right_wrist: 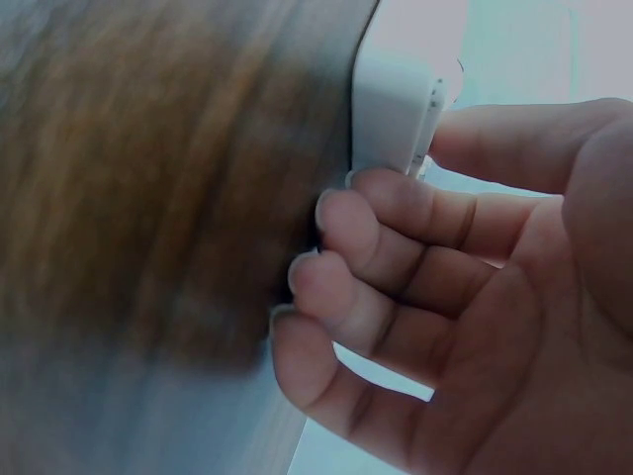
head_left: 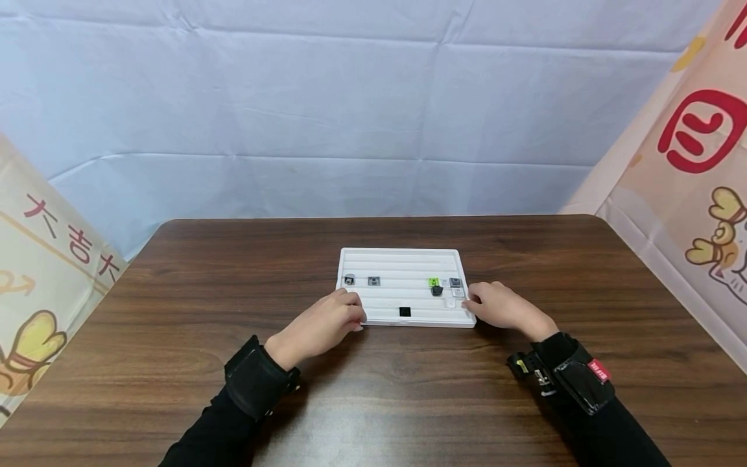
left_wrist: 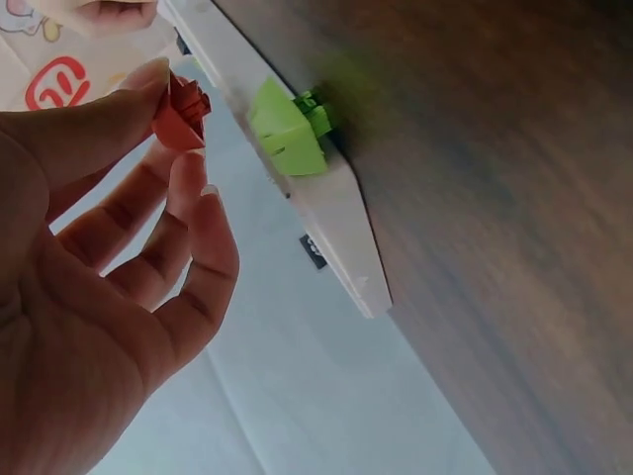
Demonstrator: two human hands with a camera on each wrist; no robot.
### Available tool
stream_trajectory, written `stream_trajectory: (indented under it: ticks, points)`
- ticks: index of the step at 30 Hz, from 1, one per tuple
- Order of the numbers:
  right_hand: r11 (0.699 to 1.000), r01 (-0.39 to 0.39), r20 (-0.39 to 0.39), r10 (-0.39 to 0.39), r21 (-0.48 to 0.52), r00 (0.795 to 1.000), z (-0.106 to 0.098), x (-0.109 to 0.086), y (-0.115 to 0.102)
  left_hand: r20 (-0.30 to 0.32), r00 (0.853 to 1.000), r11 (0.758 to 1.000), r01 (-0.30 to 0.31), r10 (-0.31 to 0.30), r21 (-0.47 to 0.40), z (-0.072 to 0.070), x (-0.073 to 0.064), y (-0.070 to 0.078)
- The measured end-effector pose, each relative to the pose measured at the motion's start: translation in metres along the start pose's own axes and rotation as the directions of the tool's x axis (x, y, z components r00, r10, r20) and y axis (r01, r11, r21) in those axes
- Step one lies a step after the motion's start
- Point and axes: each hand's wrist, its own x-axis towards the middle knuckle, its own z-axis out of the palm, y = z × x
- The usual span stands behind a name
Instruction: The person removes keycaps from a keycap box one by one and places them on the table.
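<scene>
– Left side, what's in your fingers?
– My left hand point(head_left: 321, 325) pinches an orange-red keycap point(left_wrist: 178, 121), thumb against fingertips, near the white tray's point(head_left: 382, 297) near left corner. A green keycap point(left_wrist: 287, 134) shows against the tray's wall; touching or not, I can't tell.
– And the right?
– My right hand point(head_left: 504, 308) grips the tray's right edge, thumb on top, other fingers curled.
– Inside the tray?
– Grey square pieces point(head_left: 373, 281) in its left half, a black square piece point(head_left: 405, 312) toward its near edge, a lime piece point(head_left: 434, 282) and a dark keycap point(head_left: 437, 291) right of its middle!
</scene>
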Motion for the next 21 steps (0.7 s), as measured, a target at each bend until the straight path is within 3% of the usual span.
stream_trajectory:
  ticks: [7,21]
  points:
    - [1.0,-0.007,0.0,0.007,-0.002,1.0,0.0004,0.0,-0.0008,0.043,0.998,0.999,-0.033,0.035,-0.036,0.0026,0.0008,-0.002]
    - [1.0,-0.009,0.002,0.009,0.0,1.0,-0.0001,-0.0009,-0.0016,0.111,0.994,0.999,0.006,0.0,-0.048,0.0013,-0.0002,0.0]
